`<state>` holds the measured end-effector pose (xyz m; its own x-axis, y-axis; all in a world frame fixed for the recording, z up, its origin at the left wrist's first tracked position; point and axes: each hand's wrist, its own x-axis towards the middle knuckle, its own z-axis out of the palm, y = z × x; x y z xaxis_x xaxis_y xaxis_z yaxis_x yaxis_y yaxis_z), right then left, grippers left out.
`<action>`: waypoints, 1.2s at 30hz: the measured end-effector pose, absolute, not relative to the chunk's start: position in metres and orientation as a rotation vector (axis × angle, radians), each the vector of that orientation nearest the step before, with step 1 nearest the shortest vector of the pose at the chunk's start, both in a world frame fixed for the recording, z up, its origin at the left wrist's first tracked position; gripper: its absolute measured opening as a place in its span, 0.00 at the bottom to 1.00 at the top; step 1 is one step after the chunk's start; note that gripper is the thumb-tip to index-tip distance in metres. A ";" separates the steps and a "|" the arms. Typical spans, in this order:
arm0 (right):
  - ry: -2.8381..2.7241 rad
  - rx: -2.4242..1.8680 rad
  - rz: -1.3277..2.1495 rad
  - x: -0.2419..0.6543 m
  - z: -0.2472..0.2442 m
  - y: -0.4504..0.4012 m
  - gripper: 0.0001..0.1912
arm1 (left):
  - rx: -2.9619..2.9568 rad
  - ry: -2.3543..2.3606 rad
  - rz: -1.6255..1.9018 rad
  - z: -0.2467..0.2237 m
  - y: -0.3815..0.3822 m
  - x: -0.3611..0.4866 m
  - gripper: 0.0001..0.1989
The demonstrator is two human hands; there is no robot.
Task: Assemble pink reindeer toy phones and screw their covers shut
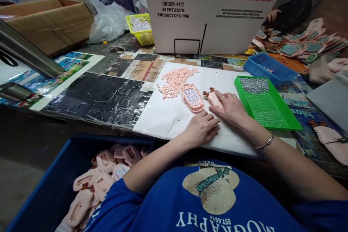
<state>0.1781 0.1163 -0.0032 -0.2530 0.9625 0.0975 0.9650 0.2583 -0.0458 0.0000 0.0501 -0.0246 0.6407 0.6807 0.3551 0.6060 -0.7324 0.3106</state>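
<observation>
My right hand (231, 108) has its thumb and fingers around a pink plastic toy shell (213, 99) with brown antlers, low over the white board (157, 116). My left hand (201, 127) rests near the board's front edge, its fingers curled together; whatever they may hold is hidden. Just beyond it lies an open pink casing (192, 97) with a pad of pale keys inside. A loose pile of small pink pieces (176, 79) spreads behind that casing.
A green tray (272, 112) holding small silvery parts stands at right, with a blue bin (269, 68) behind. A white carton (217, 21) blocks the back. Several pink shells fill a blue crate (54, 185) at lower left. Another person's hand (272, 15) shows at far right.
</observation>
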 end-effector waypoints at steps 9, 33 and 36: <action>-2.342 -1.899 -0.007 0.172 0.001 0.116 0.37 | 2.673 1.058 0.712 -0.026 0.050 -0.001 0.15; -2.433 -1.797 -0.086 0.185 -0.003 0.111 0.36 | 2.655 1.067 0.737 -0.025 0.049 -0.001 0.14; -2.465 -1.795 -0.098 0.183 -0.001 0.111 0.36 | 2.651 1.057 0.744 -0.024 0.049 -0.001 0.14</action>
<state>0.1830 0.1108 -0.0010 -0.3049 0.9459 0.1110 0.9517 0.3070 -0.0017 -0.0014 0.0489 -0.0242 0.6194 0.6864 0.3811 0.5899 -0.7272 0.3511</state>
